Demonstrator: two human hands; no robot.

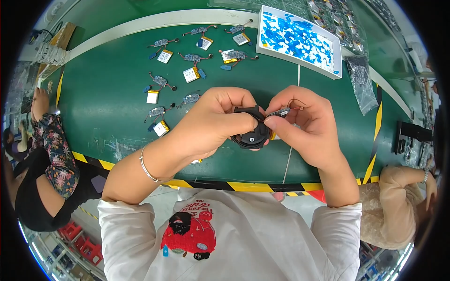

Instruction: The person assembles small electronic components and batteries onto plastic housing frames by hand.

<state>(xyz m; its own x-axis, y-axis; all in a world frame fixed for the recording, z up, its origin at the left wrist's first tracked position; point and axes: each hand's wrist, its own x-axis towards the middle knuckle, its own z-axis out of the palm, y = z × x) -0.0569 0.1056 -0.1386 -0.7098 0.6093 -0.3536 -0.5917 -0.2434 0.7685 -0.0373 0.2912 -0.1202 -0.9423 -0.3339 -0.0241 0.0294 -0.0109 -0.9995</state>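
My left hand (208, 122) is closed around a round black plastic housing (253, 139), its thumb pressed inside the rim. Against the housing's right side, my right hand (311, 129) pinches a small circuit board (284, 112) with thin wires curling off it. A bit of yellow and white, perhaps its battery, shows below the right fingers. The fingertips of both hands nearly meet at the housing's edge and hide where board and housing join.
Several circuit boards with wired batteries (191, 74) lie across the green table (108, 93). A white tray of blue and white pieces (300, 42) sits at the back right, beside a clear plastic bag (362, 84). People sit to the left (58, 154) and right (391, 206).
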